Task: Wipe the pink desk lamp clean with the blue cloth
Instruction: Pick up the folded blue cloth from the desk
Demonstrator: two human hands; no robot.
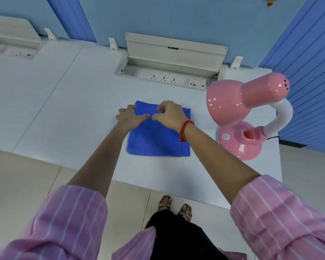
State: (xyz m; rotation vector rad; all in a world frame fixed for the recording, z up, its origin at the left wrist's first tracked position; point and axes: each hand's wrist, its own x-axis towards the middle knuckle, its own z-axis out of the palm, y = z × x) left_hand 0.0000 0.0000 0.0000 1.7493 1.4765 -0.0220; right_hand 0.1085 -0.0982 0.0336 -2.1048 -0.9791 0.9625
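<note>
The blue cloth lies flat and square on the white desk, near its front edge. My left hand rests palm down on the cloth's far left corner, fingers spread. Beside it, my right hand presses on the cloth's far edge, fingers bent, thumbs of both hands nearly touching. Neither hand has lifted the cloth. The pink desk lamp stands to the right of the cloth, its shade tilted down toward the left, on a white bendy neck and a round pink base.
An open socket box with a raised lid is set into the desk behind the cloth. A second such box sits at the far left. Blue wall panels rise behind and to the right. The desk's right edge is just past the lamp.
</note>
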